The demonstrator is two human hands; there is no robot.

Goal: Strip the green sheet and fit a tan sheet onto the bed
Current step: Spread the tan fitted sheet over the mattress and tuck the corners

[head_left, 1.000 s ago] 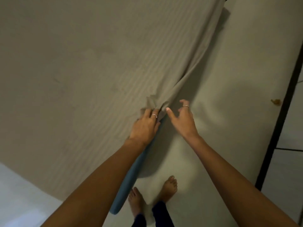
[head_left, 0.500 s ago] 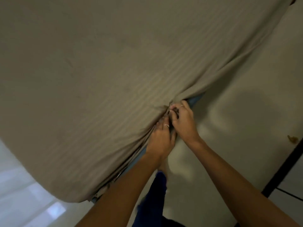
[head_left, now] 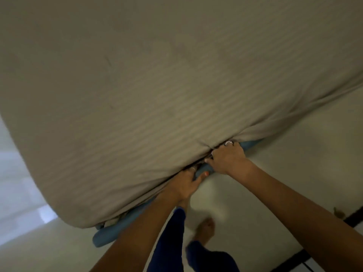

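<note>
tan sheet (head_left: 157,95) covering bed, floor (head_left: 284,173) beside

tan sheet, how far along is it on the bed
Done: the tan sheet covers the whole top of the bed, and no green sheet is in view. In hand: the left hand and right hand grip its edge at the blue mattress side. Left: blue shows at the near corner and beside the right hand, so tucking remains.

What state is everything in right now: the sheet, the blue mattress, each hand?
tan sheet: spread over the mattress top, striped, bunched and creased at the near edge where the hands work.
blue mattress: mostly covered; its blue edge shows along the near side and at the corner.
left hand: fingers under the sheet edge, thumb on the blue edge.
right hand: fingers curled, gripping the sheet edge.
floor: pale, bare feet standing on it.
</note>
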